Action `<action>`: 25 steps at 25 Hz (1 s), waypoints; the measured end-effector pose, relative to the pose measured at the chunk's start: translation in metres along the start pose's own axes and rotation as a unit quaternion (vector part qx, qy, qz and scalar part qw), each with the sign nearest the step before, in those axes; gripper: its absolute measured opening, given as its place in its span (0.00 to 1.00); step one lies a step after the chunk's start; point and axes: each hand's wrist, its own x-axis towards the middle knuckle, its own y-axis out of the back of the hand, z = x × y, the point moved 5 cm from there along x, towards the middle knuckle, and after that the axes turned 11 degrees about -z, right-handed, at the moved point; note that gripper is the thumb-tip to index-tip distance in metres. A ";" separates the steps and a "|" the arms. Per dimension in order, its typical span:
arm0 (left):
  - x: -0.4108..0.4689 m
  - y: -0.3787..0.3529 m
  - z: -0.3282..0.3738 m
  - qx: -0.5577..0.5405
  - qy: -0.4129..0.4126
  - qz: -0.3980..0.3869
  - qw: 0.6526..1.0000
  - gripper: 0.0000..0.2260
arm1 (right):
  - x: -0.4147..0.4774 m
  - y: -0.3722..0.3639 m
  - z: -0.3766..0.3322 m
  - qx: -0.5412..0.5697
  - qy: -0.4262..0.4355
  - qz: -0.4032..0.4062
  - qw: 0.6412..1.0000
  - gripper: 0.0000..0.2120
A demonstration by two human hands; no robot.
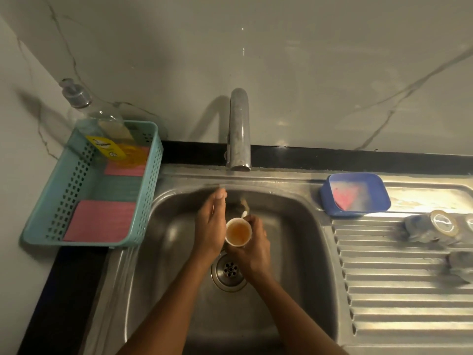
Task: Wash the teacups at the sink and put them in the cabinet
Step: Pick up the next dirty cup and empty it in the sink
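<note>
A small white teacup (pixel 238 231) with brownish liquid inside is held upright over the steel sink (pixel 176 252), just above the drain (pixel 229 271). My right hand (pixel 252 248) grips the cup from its right side. My left hand (pixel 211 224) lies flat against the cup's left side, fingers straight and pointing toward the tap (pixel 239 129). Other glassy cups (pixel 432 226) lie blurred on the draining board at the right.
A teal basket (pixel 151 190) at the left holds pink cloths and a soap bottle (pixel 107 129). A blue dish (pixel 354 194) with something pink inside sits right of the tap. The ribbed draining board (pixel 396 290) fills the right side.
</note>
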 end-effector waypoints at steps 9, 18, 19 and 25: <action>-0.045 0.001 -0.044 0.047 0.073 -0.044 0.995 0.20 | -0.032 0.026 -0.006 -0.171 0.081 -0.089 0.978 0.36; -0.094 0.006 -0.028 0.055 0.089 -0.039 0.994 0.21 | -0.069 0.056 -0.062 -0.527 0.339 -0.054 0.777 0.31; -0.099 0.011 -0.024 0.053 0.088 -0.040 0.994 0.21 | -0.074 0.054 -0.070 -0.544 0.354 -0.055 0.759 0.30; -0.109 0.026 -0.013 0.061 0.082 -0.061 0.993 0.14 | -0.096 0.045 -0.088 -0.590 0.308 -0.061 0.744 0.31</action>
